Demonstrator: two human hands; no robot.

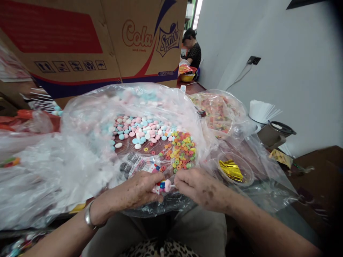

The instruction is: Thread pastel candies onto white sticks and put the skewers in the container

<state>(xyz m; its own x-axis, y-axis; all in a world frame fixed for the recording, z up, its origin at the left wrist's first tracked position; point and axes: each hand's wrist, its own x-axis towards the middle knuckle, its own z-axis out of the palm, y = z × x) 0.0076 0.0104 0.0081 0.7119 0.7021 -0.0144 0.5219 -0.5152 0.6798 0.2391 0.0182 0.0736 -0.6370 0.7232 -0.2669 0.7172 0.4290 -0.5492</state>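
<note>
My left hand (136, 191) is closed around a small colourful printed candy bag (161, 185), with a pink round end facing right. From that end a thin white stick (173, 185) runs to my right hand (195, 185), whose fingers are pinched on it. Just beyond lie several flat printed wrappers (135, 162). Past them pastel pink, blue and white candies (147, 130) are heaped inside a large clear plastic bag (128, 98). Small bright ring candies (184, 150) form a pile beyond my right hand. Gold twist ties (230, 170) lie in a clear round tub (250, 178) to the right.
A big cardboard box (112, 67) rises behind the plastic bag. At right are a bag of ring candies (219, 107), white sticks (262, 111) in a holder, and a grey mug (274, 135). Crumpled plastic (61, 175) spreads at left. Another person (194, 51) sits at the back.
</note>
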